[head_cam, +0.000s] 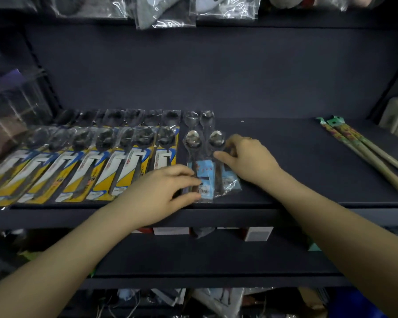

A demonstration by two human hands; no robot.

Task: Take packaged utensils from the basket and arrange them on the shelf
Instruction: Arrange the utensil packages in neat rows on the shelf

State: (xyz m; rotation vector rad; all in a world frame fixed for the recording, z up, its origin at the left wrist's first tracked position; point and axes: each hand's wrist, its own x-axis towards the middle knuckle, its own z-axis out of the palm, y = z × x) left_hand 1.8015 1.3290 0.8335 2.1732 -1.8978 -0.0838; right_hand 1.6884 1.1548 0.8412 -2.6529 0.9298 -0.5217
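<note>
On the dark shelf point(296, 157), two packaged spoons with light blue cards lie side by side near the front edge: the left spoon pack point(197, 164) and the right spoon pack point(221, 166). My left hand point(163, 193) rests on the lower end of the left pack, fingers curled over it. My right hand point(248, 159) presses on the right pack from its right side, fingertips on its plastic. Two more spoon packs point(199, 119) lie behind them. The basket is out of view.
A row of several yellow-and-blue carded utensil packs point(90, 171) fills the shelf's left half, with a second row behind. Packaged chopsticks point(363, 154) lie at the far right. Bagged goods hang above, and boxes point(257, 234) sit on the shelf below.
</note>
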